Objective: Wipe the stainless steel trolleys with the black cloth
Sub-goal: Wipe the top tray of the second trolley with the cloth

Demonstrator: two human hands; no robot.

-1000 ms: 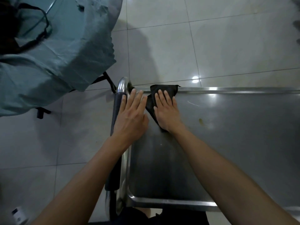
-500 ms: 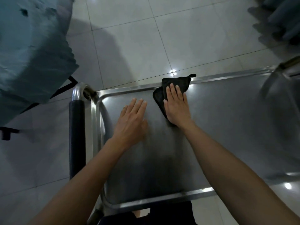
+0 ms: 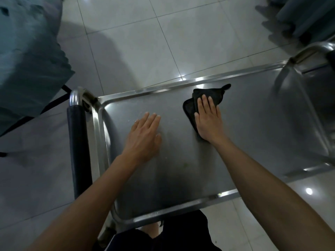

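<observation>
Black cloth (image 3: 208, 98), silver steel trolley (image 3: 181, 178), teal cover (image 3: 27, 60).

Stainless steel trolley (image 3: 244, 142), rimmed top tray, standing on pale tiled floor (image 3: 145, 42). Lying on tray: folded black cloth (image 3: 210, 96), near far rim. Right hand (image 3: 208, 120) pressing flat on cloth; left hand (image 3: 145, 134) resting flat on bare steel.

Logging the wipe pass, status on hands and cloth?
Left hand flat on trolley top, holding nothing. Right hand pressing black cloth near far rim. Nothing in the way.
</observation>
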